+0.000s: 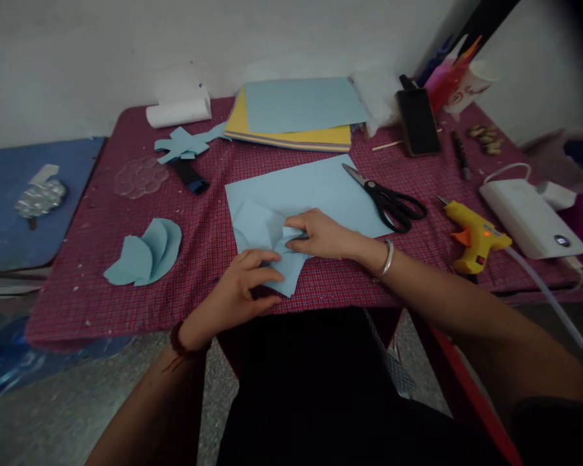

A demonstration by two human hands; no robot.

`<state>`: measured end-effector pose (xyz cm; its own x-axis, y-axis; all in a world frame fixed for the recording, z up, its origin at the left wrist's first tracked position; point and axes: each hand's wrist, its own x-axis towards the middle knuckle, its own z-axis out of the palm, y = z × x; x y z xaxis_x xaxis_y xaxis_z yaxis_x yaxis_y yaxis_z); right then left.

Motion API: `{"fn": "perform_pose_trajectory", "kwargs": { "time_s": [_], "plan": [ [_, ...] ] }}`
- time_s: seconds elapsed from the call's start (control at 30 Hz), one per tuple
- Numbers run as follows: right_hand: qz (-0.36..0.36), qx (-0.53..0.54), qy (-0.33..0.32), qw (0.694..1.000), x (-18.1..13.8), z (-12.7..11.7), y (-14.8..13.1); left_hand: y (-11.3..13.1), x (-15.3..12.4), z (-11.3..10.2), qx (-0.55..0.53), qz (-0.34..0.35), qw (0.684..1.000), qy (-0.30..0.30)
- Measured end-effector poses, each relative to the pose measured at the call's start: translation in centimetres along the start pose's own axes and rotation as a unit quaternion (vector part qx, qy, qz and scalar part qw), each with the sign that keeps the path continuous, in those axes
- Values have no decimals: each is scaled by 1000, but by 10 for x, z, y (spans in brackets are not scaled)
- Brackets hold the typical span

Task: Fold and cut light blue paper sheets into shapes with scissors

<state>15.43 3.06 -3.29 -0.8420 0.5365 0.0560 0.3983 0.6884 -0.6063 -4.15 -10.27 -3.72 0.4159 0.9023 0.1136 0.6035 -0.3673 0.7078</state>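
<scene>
Light blue folded paper [260, 223] lies over a larger light blue sheet [296, 184] near the front of the table. My right hand [315, 234] pinches a raised flap of the folded paper between thumb and fingers. With its fingers spread, my left hand [247, 285] rests on the paper's lower left part. Black-handled scissors [388, 197] lie on the right side of the sheet, blades slightly parted. To the left, several rounded light blue paper pieces [148, 252] sit together on the cloth.
A yellow glue gun [480, 236] and a white power bank [529, 217] lie to the right. Behind are stacked coloured sheets [291, 136], a phone [418, 122] and a white roll [179, 113]. Blue paper scraps [184, 144] and a clear plastic palette [140, 177] lie left.
</scene>
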Motion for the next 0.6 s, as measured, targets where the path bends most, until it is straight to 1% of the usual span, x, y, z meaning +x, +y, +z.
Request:
{"fn": "perform_pose_trajectory", "kwargs": {
  "time_s": [0.1,0.2,0.4,0.6],
  "plan": [
    [14,-13,11,1000,1,3,-2,-2,0,-1,-7,-8,1000,8],
    [24,-29,15,999,1,6,-4,-3,-1,-4,-4,-1,1000,11],
    [21,-59,44,997,0,11,-4,1,0,-5,20,14,1000,8],
    [32,-63,50,996,0,15,-9,3,0,-8,10,-1,1000,4]
  ]
}}
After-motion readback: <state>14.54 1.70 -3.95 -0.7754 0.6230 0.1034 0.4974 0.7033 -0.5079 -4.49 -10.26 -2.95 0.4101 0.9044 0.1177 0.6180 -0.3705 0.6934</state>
